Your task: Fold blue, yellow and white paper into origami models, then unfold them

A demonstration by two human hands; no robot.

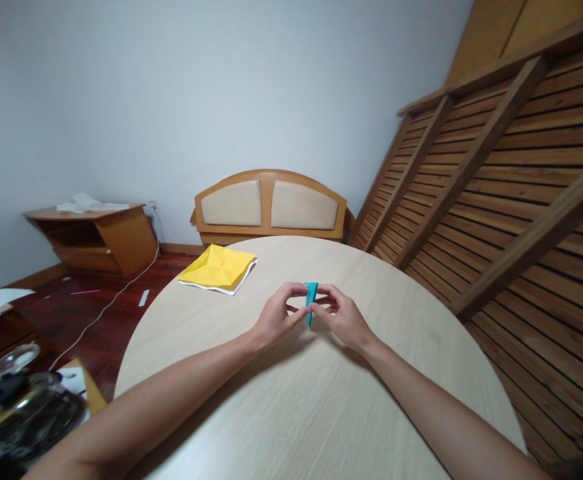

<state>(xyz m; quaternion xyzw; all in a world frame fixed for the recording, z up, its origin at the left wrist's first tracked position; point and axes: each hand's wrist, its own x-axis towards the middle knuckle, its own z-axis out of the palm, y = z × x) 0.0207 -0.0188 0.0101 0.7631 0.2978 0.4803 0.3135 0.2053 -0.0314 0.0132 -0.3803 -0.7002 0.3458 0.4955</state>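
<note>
A small piece of folded teal paper [311, 293], narrow and tapering to a point at the bottom, is held upright above the round table [291, 407]. My left hand [282, 312] pinches it from the left, thumb low and fingers near the top. From the right, my right hand [342, 316] grips the same paper between thumb and fingers. The two thumbs come close together at its lower half. Beyond my left hand, creased yellow paper [219, 267] lies on the table over white sheets [231, 291].
A slatted wooden bed frame [501, 200] leans along the right side. A headboard [271, 200] stands behind the table. To the left are a wooden cabinet [121, 240], a white cable [116, 300] on the floor, and a dark glassy object [36, 417] at lower left.
</note>
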